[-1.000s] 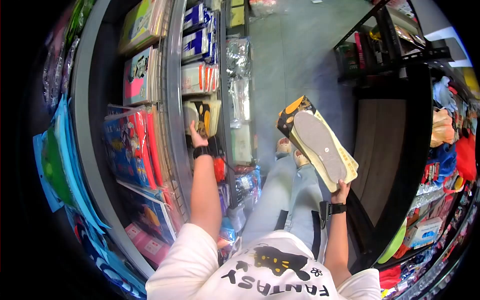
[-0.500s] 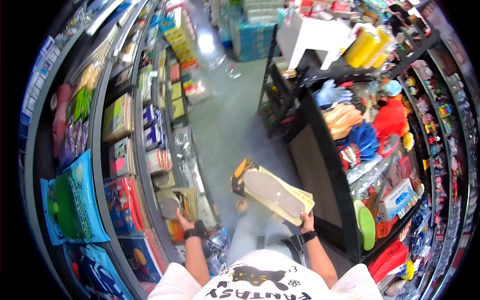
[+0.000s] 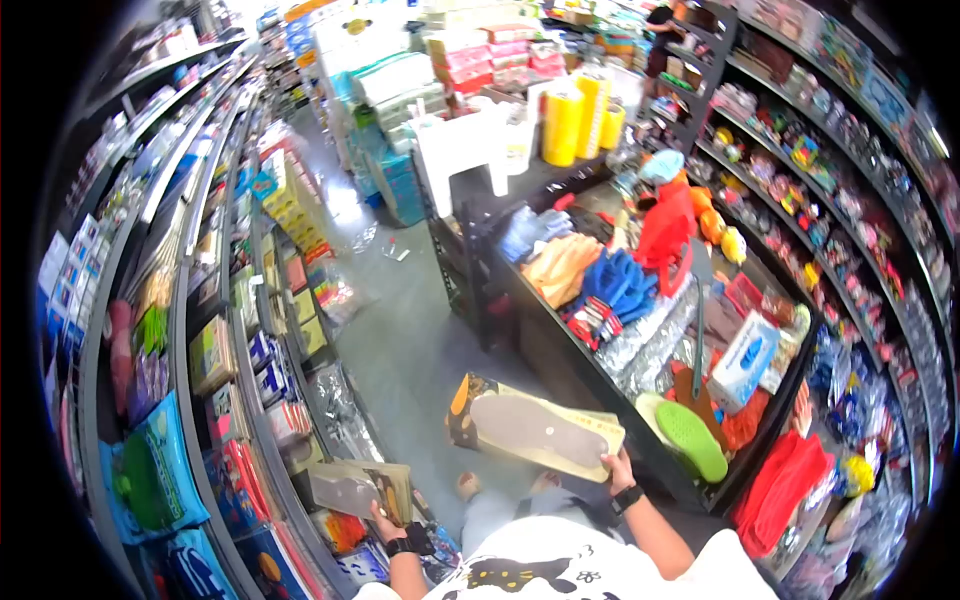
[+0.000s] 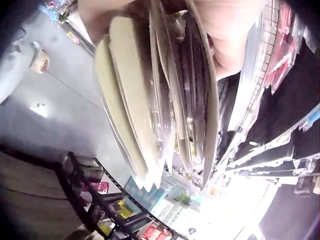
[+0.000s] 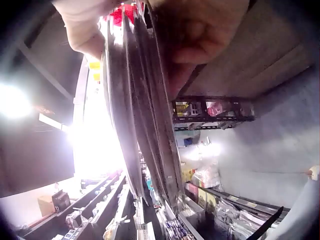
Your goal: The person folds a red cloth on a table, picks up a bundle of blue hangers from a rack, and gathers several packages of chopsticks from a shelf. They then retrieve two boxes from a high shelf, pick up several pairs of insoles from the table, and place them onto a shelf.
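In the head view the right hand (image 3: 619, 467) pinches one end of a stack of packaged insoles (image 3: 540, 428), grey sole on top, held over the aisle. The left hand (image 3: 387, 524) grips another bundle of insoles (image 3: 345, 490) beside the left shelf. Seen from the left wrist, that hand (image 4: 227, 37) has fingers and thumb on both sides of several thin packs (image 4: 132, 95). In the right wrist view the other hand (image 5: 195, 35) clasps its layered stack (image 5: 145, 110) from both sides.
Shelves of packets (image 3: 235, 470) run along the left. A black bin (image 3: 600, 380) on the right holds gloves (image 3: 612, 290) and a green insole (image 3: 691, 441). A white stool (image 3: 460, 150) and yellow rolls (image 3: 577, 120) stand behind it. Grey floor (image 3: 395, 345) lies between.
The view has swung up and to the right, bringing more of the bin and shop into sight. The left-hand bundle has come out from among the shelf goods; the right hand keeps its stack, now tilted flatter.
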